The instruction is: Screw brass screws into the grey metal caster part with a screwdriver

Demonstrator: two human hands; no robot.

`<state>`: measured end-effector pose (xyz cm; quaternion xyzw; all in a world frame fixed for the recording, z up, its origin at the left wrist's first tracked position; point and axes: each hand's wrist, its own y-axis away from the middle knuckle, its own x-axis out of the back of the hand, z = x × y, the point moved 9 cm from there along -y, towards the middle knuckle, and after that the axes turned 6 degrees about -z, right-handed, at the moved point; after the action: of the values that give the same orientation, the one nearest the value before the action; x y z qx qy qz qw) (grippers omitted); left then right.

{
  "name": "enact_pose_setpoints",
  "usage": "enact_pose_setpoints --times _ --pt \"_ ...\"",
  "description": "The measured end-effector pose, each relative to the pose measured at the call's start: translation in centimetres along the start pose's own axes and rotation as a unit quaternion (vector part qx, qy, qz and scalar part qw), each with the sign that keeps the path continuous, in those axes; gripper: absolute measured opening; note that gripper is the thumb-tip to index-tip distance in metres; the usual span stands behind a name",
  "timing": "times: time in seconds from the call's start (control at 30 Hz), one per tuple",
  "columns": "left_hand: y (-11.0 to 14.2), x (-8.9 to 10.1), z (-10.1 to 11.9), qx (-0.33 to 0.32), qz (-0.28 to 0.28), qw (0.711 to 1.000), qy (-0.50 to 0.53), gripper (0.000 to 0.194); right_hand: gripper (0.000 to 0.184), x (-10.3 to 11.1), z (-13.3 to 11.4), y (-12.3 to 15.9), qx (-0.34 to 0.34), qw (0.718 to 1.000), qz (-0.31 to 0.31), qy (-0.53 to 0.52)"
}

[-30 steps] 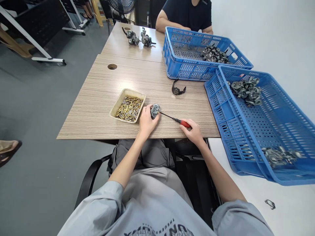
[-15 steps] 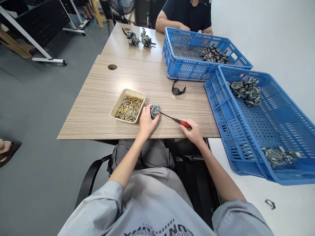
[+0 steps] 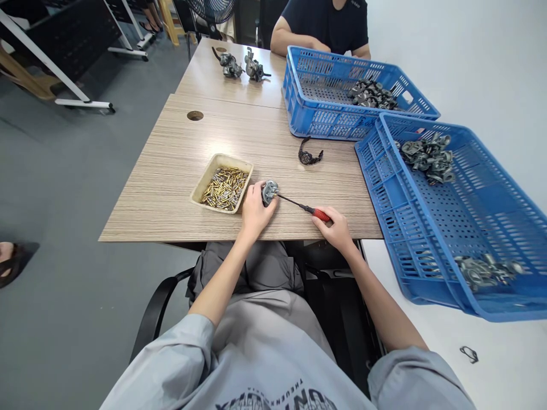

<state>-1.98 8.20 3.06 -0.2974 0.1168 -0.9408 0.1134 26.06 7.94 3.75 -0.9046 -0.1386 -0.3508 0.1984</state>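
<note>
My left hand [image 3: 254, 209] is closed round a small grey metal part [image 3: 269, 191] that rests on the wooden table [image 3: 171, 165] near its front edge. My right hand [image 3: 337, 229] grips the red handle of a thin screwdriver [image 3: 304, 207]. Its black shaft runs up and left, and the tip meets the metal part. A beige tray [image 3: 200, 187] full of small brass screws [image 3: 224, 188] stands just left of my left hand.
A black wristwatch [image 3: 309, 156] lies behind the part. Two blue crates [image 3: 427, 228] [image 3: 316, 114] at the right hold heaps of grey metal parts. Two more parts [image 3: 241, 65] lie on the far table, where another person [image 3: 320, 25] sits. A cable hole [image 3: 195, 115] is at the left.
</note>
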Motion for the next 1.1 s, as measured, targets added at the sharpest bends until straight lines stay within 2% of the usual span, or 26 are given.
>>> enact_pose_setpoints --times 1.1 --pt "0.05 0.00 0.05 -0.002 -0.004 1.000 -0.003 0.046 0.022 -0.15 -0.26 0.07 -0.005 1.000 -0.001 0.007"
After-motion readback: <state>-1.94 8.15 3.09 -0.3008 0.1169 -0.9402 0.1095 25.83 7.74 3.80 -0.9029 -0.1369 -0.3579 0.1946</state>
